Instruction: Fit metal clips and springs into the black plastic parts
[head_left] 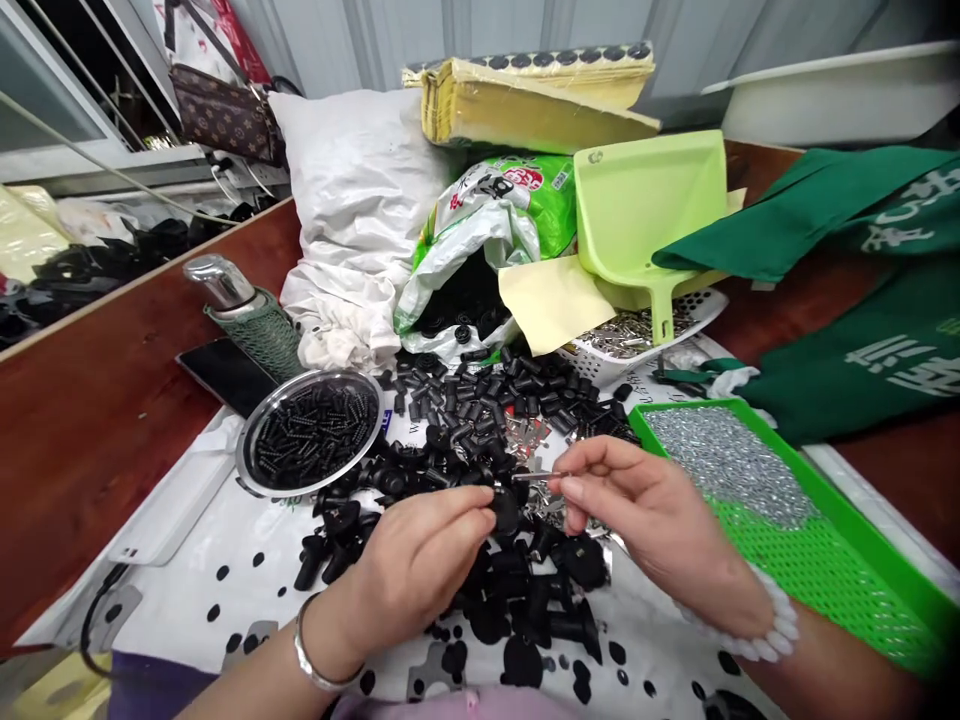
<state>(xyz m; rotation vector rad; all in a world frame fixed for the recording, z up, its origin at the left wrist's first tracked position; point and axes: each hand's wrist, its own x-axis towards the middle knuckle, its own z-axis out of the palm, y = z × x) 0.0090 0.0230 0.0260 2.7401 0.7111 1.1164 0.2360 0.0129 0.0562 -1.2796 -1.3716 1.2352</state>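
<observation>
Near the middle of the work surface, my left hand [427, 545] is closed, its fingertips pinching a black round-headed plastic part [506, 511]. Opposite it, my right hand [645, 500] pinches a thin metal pin [534, 476] between thumb and fingers. The pin points left, just above the black part; whether they touch I cannot tell. Under and around both hands lies a heap of black plastic parts [480, 405], some cylindrical, some with round flat heads. Small flat silver metal pieces [529, 435] lie among them.
On the left stands a steel bowl [247, 470] of black screw-like pieces. To the right is a green perforated tray [840, 590] with small silver pieces. Behind are an open green bag [555, 205], a lime dustpan [645, 200], a white basket [592, 368] of metal pieces and a bottle [255, 325].
</observation>
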